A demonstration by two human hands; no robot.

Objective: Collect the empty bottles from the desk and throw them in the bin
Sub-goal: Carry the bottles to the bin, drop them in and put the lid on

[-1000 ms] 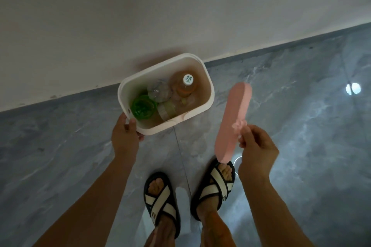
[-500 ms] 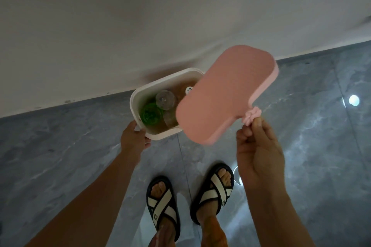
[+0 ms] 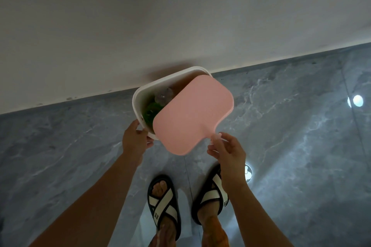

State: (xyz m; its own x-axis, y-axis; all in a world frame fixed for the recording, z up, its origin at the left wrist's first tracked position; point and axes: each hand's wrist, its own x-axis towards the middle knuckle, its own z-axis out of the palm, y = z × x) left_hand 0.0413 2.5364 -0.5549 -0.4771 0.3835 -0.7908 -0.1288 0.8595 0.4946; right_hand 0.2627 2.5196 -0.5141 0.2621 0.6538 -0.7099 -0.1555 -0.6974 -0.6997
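With bottles [image 3: 163,95] binned, the left hand [image 3: 136,140] grips the white bin [image 3: 138,94] rim at 7 o'clock while right hand [image 3: 226,152] fingers pinch the pink lid [image 3: 192,114] tab; judged next: seat it square.

The bin [image 3: 138,98] looks like smooth white plastic, and its pink lid [image 3: 192,114] is matt plastic. The bottles [image 3: 158,102] inside are clear and green plastic. The grey floor [image 3: 291,126] is glossy, marble-like tile. The wall [image 3: 140,26] is matt.
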